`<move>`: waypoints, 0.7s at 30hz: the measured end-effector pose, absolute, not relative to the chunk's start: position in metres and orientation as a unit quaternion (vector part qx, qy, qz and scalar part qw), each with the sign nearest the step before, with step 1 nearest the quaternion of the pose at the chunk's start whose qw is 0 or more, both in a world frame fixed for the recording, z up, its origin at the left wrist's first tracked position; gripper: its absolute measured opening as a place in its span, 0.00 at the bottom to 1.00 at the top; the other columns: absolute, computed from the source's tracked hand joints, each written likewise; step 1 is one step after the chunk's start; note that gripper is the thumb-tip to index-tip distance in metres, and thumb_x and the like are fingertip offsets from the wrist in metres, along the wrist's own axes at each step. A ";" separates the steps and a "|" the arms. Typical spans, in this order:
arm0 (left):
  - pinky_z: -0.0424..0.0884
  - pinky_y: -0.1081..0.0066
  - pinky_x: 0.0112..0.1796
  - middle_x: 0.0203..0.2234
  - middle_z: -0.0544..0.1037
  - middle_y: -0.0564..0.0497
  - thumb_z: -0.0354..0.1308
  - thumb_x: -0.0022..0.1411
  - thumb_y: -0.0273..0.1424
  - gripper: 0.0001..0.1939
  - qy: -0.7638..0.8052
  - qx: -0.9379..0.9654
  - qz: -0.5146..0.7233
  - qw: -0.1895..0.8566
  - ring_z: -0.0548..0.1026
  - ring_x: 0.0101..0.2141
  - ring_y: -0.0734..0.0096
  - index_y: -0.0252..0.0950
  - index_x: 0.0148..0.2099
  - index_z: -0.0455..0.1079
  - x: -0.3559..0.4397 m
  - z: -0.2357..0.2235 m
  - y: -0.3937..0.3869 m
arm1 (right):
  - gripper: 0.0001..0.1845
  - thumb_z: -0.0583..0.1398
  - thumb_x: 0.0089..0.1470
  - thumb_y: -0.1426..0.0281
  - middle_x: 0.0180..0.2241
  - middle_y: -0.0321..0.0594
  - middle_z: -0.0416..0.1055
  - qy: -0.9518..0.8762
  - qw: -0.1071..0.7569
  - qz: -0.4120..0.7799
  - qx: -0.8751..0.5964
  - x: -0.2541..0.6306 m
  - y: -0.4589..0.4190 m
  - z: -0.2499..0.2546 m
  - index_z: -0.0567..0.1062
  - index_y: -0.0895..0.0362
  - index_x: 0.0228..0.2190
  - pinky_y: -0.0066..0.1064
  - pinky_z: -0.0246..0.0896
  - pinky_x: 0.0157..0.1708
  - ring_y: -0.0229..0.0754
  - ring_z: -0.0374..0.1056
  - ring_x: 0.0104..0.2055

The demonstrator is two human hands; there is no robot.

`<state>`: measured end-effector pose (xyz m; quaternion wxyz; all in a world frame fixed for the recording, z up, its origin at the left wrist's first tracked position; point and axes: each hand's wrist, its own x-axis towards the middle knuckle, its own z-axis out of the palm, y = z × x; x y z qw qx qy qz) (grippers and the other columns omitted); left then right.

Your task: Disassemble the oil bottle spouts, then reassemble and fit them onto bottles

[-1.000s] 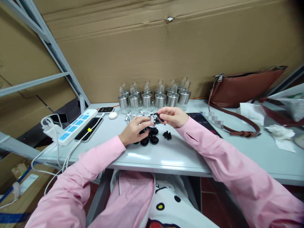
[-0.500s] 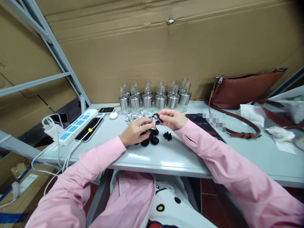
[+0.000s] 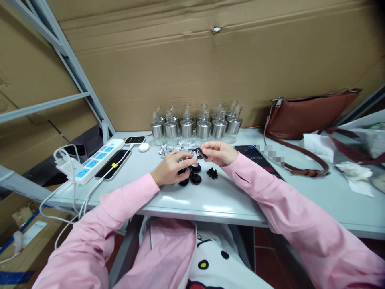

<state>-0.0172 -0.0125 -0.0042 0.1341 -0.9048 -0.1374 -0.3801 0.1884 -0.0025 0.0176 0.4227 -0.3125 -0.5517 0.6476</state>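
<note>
My left hand [image 3: 172,167] pinches a small whitish fitting [image 3: 194,157] between thumb and fingers. Opposite it, the fingertips of my right hand [image 3: 219,153] close on a thin, curved black piece [image 3: 201,152], which meets or nearly meets the fitting; contact is too small to tell. Round black caps [image 3: 196,179] lie below my left fingers, partly hidden by them. A cluster of small black parts [image 3: 212,173] rests beneath my right hand. Just beyond both hands is a pile of silver and clear fittings [image 3: 181,147].
Several glass bottles with metal sleeves [image 3: 203,129] stand in rows against the cardboard. Leftward are a power strip [image 3: 98,160], a cabled phone [image 3: 116,163] and a round white case [image 3: 144,147]. Rightward lie a dark tablet-like device [image 3: 252,154] and a brown bag [image 3: 309,114].
My right hand has dropped slightly, and the black piece in it has tilted a little and come lower beside the fitting. My left hand stays nearly where it was.
</note>
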 end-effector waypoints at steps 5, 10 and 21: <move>0.68 0.69 0.37 0.38 0.73 0.47 0.51 0.55 0.24 0.13 -0.122 -0.908 -0.373 0.147 0.72 0.37 0.70 0.38 0.44 0.65 -0.017 -0.003 -0.012 | 0.20 0.71 0.25 0.62 0.16 0.29 0.63 -0.551 0.417 0.650 -0.316 0.189 -0.002 0.016 0.73 0.59 0.21 0.24 0.46 0.17 0.27 0.52 0.16; 0.66 0.67 0.40 0.38 0.74 0.47 0.52 0.55 0.24 0.13 -0.126 -0.904 -0.369 0.175 0.72 0.37 0.70 0.37 0.44 0.65 -0.018 -0.004 -0.011 | 0.22 0.72 0.23 0.62 0.14 0.29 0.63 -0.545 0.403 0.658 -0.329 0.189 0.000 0.014 0.73 0.60 0.22 0.24 0.44 0.17 0.27 0.53 0.16; 0.57 0.63 0.43 0.38 0.75 0.50 0.50 0.55 0.24 0.13 -0.143 -0.905 -0.349 0.198 0.72 0.35 0.71 0.39 0.43 0.65 -0.016 -0.002 -0.014 | 0.22 0.73 0.20 0.62 0.13 0.28 0.63 -0.520 0.406 0.671 -0.337 0.190 0.000 0.017 0.74 0.60 0.21 0.23 0.44 0.16 0.26 0.53 0.14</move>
